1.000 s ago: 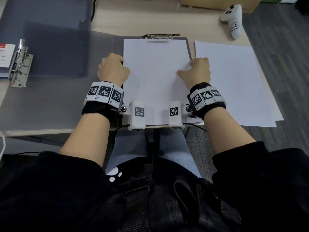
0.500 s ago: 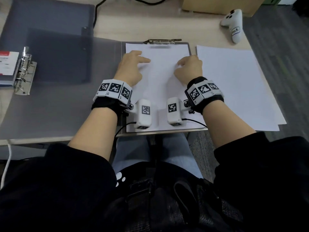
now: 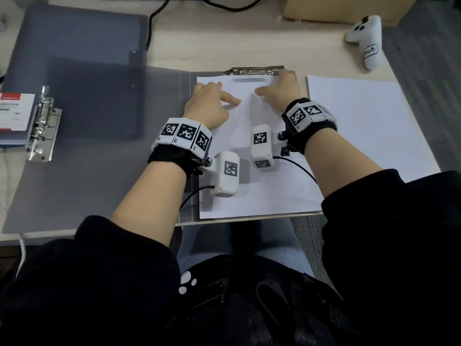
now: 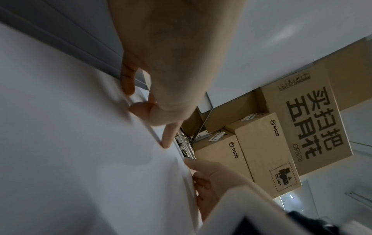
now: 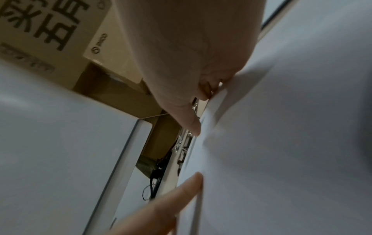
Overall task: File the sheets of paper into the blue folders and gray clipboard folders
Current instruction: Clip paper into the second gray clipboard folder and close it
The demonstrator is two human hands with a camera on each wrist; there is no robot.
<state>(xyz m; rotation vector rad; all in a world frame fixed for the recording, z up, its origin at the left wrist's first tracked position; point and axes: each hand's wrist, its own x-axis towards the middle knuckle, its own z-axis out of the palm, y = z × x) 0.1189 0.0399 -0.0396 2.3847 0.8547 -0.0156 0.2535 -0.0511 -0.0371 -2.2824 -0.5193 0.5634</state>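
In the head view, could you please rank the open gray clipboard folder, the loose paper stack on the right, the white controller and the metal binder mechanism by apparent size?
1. open gray clipboard folder
2. loose paper stack
3. metal binder mechanism and white controller: look alike in size, and the controller lies farther away, so unranked.

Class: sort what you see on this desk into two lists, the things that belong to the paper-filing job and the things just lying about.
Belongs to the job:
gray clipboard folder
metal clip
sheets under both hands
spare paper stack
ring binder

Lying about:
white controller
cardboard box
black cable
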